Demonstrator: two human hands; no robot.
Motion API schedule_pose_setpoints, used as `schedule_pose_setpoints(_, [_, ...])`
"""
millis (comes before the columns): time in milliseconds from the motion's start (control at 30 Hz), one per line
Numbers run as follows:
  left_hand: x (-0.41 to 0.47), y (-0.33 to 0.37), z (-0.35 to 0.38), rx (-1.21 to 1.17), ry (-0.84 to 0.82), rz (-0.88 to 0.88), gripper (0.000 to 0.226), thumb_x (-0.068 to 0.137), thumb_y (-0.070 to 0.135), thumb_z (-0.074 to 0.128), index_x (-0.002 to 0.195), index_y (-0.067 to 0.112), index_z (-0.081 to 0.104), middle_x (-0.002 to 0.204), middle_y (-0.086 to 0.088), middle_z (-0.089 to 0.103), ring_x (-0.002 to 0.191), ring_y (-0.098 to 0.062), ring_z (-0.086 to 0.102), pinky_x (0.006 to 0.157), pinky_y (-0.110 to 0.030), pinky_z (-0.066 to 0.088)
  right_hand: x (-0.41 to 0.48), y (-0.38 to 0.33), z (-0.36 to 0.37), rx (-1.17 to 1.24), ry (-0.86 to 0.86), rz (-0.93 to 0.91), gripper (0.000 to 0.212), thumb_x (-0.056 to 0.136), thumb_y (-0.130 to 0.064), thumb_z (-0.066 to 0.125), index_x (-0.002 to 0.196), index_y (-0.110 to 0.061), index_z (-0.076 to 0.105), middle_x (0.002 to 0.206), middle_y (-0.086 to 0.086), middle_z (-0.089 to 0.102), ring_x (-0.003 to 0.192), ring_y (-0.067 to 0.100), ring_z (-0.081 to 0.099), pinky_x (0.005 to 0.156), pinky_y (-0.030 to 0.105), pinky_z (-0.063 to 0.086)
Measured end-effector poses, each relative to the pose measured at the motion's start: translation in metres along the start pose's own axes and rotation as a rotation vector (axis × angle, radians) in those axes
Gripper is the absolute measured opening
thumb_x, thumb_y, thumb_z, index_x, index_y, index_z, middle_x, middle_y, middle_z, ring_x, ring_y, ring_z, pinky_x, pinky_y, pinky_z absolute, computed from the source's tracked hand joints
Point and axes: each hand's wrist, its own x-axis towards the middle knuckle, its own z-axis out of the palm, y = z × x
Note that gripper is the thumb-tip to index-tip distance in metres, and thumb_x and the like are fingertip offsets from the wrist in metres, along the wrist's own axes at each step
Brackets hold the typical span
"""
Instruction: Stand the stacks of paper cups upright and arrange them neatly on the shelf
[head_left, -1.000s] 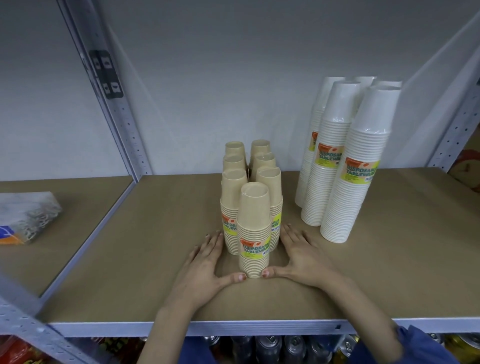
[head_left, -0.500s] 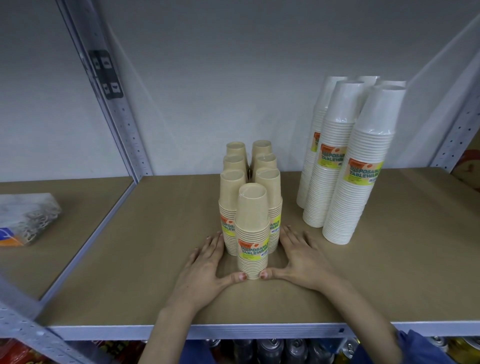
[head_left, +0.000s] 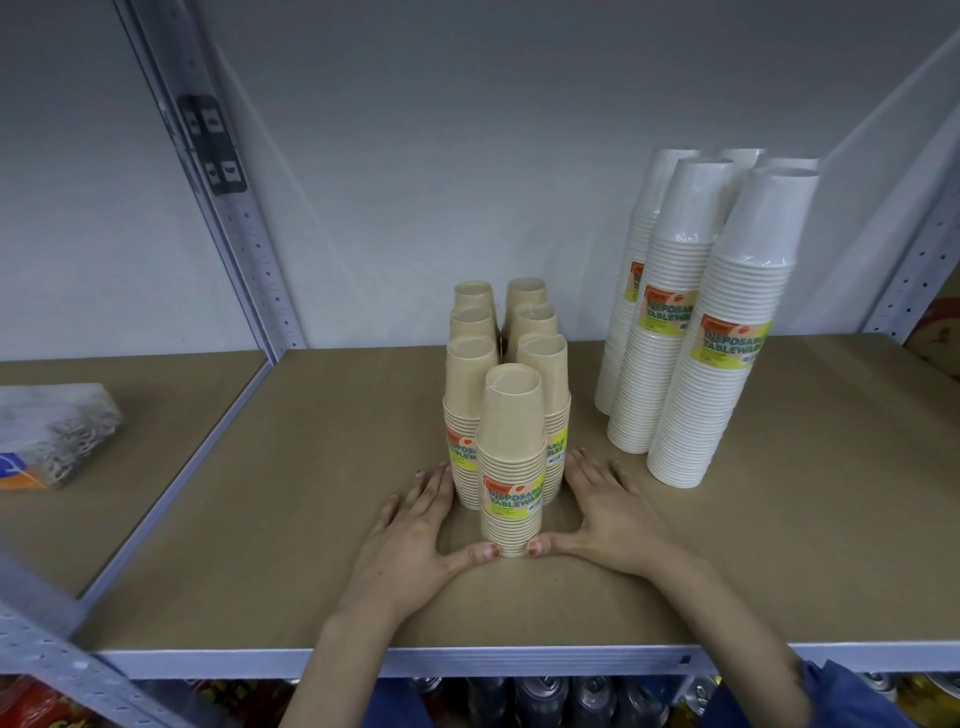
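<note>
Risk: toppling of front tan stack (head_left: 511, 457), tall and narrow-footed, under uneven thumb pressure low at the base, with likely knock-on into rear tan stacks (head_left: 470, 374). Upright on shelf (head_left: 311, 519), centred between left grip (head_left: 410, 540) and right grip (head_left: 608, 514). Both flat, fingers straight, clasping nothing. Touched at the foot by both thumb tips. White stacks (head_left: 727, 332) upright, apart to the right.

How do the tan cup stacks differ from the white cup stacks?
The tan cup stacks are shorter than the white cup stacks. The tan cup stacks sit between the left hand and right hand; the white cup stacks stand untouched. Both stand upright, labelled.
</note>
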Motion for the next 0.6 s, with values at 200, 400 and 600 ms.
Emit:
schedule_pose_setpoints(200, [0.0008, -0.002, 0.0032, 0.023, 0.02, 0.008, 0.137, 0.026, 0.096, -0.013, 0.143, 0.025, -0.007, 0.155, 0.01, -0.003, 0.131, 0.004, -0.012, 0.114, -0.027, -0.002, 0.0011, 0.0009, 0.0, -0.003, -0.004, -0.003, 0.151, 0.019, -0.101, 0.005, 0.145, -0.02, -0.01, 0.156, -0.001, -0.004, 0.143, 0.01, -0.005, 0.115, 0.036, -0.005])
schedule_pose_setpoints(400, [-0.0003, -0.0014, 0.0033, 0.02, 0.042, 0.009, 0.136, 0.027, 0.095, -0.014, 0.143, 0.025, -0.007, 0.155, 0.01, -0.004, 0.125, 0.007, -0.014, 0.114, -0.027, -0.002, 0.0005, 0.0014, 0.0001, 0.0, 0.009, -0.011, 0.15, 0.019, -0.101, 0.005, 0.145, -0.02, -0.009, 0.156, -0.001, -0.003, 0.143, 0.01, -0.004, 0.115, 0.036, -0.005])
schedule_pose_setpoints(600, [-0.0019, -0.0011, 0.0037, 0.014, 0.039, -0.003, 0.14, 0.025, 0.096, -0.012, 0.144, 0.021, -0.006, 0.156, 0.006, -0.002, 0.139, -0.001, -0.007, 0.113, -0.023, -0.003, -0.0023, 0.0006, -0.0026, 0.01, 0.007, 0.009, 0.155, 0.016, -0.101, 0.006, 0.145, -0.016, -0.011, 0.156, 0.002, -0.005, 0.143, 0.012, -0.002, 0.115, 0.031, -0.005])
